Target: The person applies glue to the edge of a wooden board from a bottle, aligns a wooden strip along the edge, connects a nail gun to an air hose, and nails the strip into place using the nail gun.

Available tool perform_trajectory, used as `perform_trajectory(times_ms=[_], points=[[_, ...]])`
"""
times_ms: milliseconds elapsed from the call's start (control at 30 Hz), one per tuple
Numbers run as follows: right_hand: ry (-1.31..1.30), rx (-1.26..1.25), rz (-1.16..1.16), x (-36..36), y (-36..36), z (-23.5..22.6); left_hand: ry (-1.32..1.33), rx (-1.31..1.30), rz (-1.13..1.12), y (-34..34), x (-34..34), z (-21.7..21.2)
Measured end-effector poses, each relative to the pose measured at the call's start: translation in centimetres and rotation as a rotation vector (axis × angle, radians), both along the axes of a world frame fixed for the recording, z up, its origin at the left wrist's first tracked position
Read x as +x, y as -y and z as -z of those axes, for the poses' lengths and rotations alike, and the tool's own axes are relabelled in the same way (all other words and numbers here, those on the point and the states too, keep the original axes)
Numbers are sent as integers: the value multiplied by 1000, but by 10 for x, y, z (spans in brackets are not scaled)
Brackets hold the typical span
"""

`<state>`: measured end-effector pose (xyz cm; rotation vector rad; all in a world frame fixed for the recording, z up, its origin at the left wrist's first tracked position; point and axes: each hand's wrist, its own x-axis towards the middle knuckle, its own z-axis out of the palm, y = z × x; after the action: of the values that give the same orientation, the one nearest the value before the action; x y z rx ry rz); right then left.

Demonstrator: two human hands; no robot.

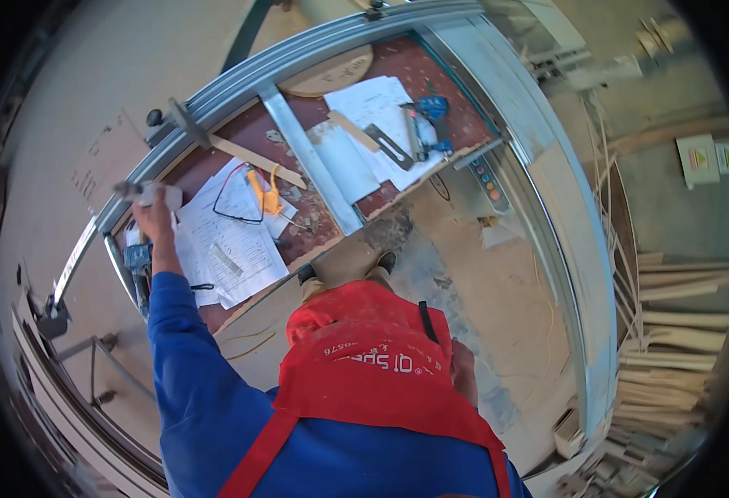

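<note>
Whitish object (143, 195): I'm pinching it in my left hand (156, 219) over the left end of the table (315, 222), forearm pointing far. Right hand (463, 370) is showing beside my apron (360, 336); can't tell its grip.

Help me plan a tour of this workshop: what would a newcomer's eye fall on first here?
The bright red apron, low in the middle, likely catches the eye first. Next comes the left hand at a blurred whitish thing, toward the left end of the dark red table, with papers and a yellow tool to its right. Wood strips pile up at the picture's right.
</note>
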<state>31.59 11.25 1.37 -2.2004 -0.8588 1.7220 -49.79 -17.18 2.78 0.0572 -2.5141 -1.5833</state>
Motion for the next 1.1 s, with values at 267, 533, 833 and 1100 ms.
perform_trajectory(times_ms=[267, 533, 833, 1100], points=[[-329, 169, 43, 2, 2, -29, 144, 670, 515, -66, 119, -88], [-891, 227, -151, -35, -14, -120, 784, 410, 1383, -257, 544, -103], [-1480, 4, 278, 116, 14, -145, 1189, -188, 1981, -318, 727, -129], [-1494, 108, 1091, 210, 31, -164, 856, -496, 2132, -345, 770, -76]])
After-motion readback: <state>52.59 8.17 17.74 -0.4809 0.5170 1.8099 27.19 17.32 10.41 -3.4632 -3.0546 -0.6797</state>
